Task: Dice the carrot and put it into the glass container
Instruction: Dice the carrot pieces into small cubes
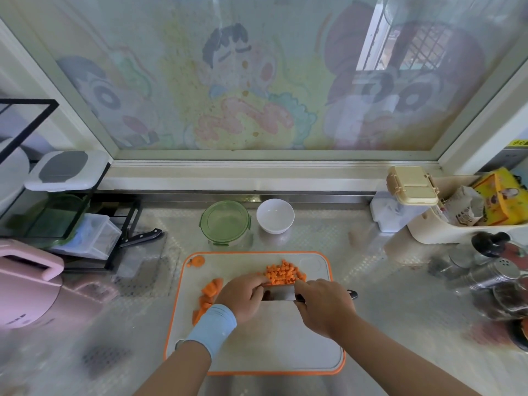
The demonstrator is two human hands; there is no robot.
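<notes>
The right hand (323,305) grips the knife (281,293) by its handle, and the left hand (243,295) curls its fingers on the blade's other end. The diced carrot (285,274) lies just beyond both hands, the glass container (225,221) farther beyond.

Home kitchen: cutting board (257,338), spice shakers (497,274), counter (385,281).

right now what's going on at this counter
A person is working a knife on the cutting board: the right hand grips its handle, the left hand holds the blade's far end, beside a pile of diced carrot. Bigger carrot chunks lie at the left. The glass container behind the board shows no carrot.
</notes>
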